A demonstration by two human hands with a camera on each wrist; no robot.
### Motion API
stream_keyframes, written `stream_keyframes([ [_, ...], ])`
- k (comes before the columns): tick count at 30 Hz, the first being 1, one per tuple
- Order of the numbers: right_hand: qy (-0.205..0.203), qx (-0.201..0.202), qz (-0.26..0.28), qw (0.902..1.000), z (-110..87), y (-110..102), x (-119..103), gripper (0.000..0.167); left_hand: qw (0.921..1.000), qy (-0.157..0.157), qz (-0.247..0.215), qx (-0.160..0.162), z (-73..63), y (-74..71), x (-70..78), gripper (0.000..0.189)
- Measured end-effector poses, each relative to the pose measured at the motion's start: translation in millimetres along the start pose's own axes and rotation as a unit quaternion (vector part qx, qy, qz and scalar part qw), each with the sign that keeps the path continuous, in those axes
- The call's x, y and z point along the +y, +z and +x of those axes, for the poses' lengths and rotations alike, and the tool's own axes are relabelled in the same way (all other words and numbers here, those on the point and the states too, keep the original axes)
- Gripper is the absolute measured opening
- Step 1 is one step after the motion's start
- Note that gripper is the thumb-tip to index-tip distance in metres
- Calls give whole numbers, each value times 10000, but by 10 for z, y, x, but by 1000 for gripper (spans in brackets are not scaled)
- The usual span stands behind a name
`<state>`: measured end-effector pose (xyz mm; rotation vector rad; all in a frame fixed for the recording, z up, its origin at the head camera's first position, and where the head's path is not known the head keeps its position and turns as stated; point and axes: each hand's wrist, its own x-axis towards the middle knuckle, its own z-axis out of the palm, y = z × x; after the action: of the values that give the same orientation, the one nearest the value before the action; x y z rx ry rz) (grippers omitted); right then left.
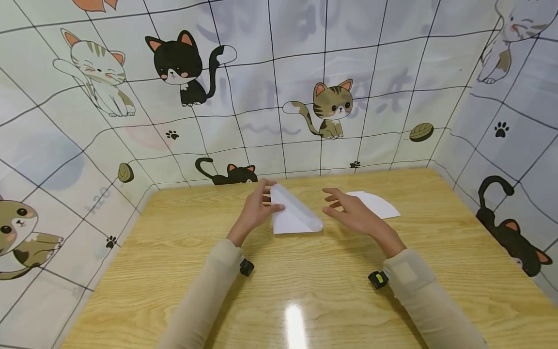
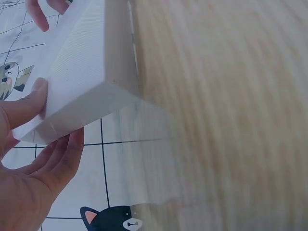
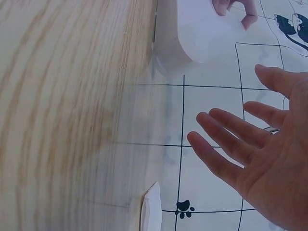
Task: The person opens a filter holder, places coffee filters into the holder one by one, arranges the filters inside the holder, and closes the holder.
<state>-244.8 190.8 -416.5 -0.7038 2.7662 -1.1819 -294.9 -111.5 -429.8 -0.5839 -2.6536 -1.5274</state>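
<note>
My left hand point(image 1: 255, 208) grips a white triangular container point(image 1: 288, 220) by its left side, thumb on the near face and fingers behind. The container stands on its edge on the table, and its slanting side runs down to a rounded right corner that looks see-through. In the left wrist view its flat end wall point(image 2: 79, 115) sits between thumb and fingers. My right hand point(image 1: 355, 213) hovers just right of the container, fingers spread and holding nothing. Behind the right hand lies a flat white fan-shaped piece point(image 1: 380, 206), partly hidden by that hand.
The wood-grain table point(image 1: 279, 281) meets a cat-printed cloth wall point(image 1: 261, 121) at the back and both sides. Small black wrist cameras hang under both sleeves.
</note>
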Motion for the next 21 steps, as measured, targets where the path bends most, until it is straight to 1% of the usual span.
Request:
stream_keyframes([
  [4, -16, 1, 9, 10000, 4, 9, -26, 61, 10000, 57, -54, 60, -53, -2, -12, 65],
  [7, -31, 40, -3, 10000, 6, 10, -42, 59, 9998, 94, -139, 63, -77, -1, -18, 68],
  [10, -60, 139, -15, 9999, 15, 8, -58, 56, 9996, 109, -253, 27, -89, -2, -20, 75],
  [14, -140, 249, -36, 9996, 35, 11, -78, 52, 9994, 30, -355, -32, -96, -15, -15, 84],
  [18, -155, 318, -62, 9994, 46, 19, -103, 49, 9991, -44, -413, -107, -98, -41, -3, 80],
  [21, -137, 377, -72, 9992, 56, 30, -129, 47, 9986, 23, -472, -252, -108, -60, -5, 74],
])
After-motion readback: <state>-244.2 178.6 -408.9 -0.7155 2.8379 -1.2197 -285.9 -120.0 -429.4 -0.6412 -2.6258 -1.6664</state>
